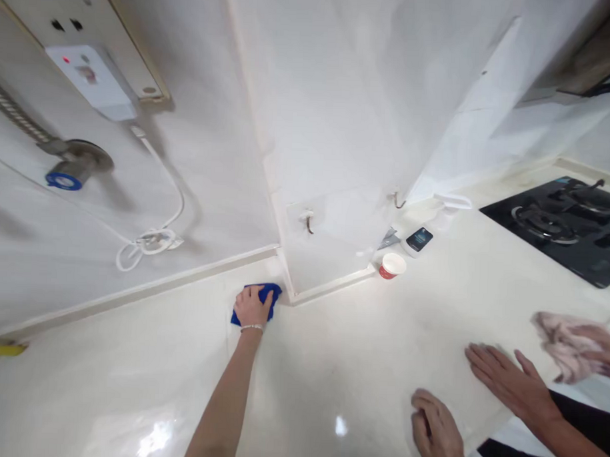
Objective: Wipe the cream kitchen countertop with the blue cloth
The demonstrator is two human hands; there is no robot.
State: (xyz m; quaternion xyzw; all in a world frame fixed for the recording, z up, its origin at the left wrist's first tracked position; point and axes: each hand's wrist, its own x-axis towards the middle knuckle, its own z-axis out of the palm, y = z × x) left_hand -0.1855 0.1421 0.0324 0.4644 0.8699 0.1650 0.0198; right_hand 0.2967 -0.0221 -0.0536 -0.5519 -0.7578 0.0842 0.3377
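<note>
My left hand (pixel 252 306) presses a blue cloth (pixel 270 295) against the white countertop (pixel 330 363), beside the corner where the wall juts out. The thumb and fingers are bent over the cloth, and a thin bracelet circles the wrist. Lower in the view, my right hand (pixel 435 433) rests at the countertop with its fingers loosely bent, a gap showing between thumb and fingers and nothing visible in it.
At right, another person's hand (pixel 510 379) lies flat; their other hand holds a pinkish cloth (pixel 564 344). A red-and-white cup (pixel 392 265), a dark-labelled item (pixel 419 239) and a gas hob (pixel 560 224) stand farther back. A white cable (pixel 179 191) hangs at left.
</note>
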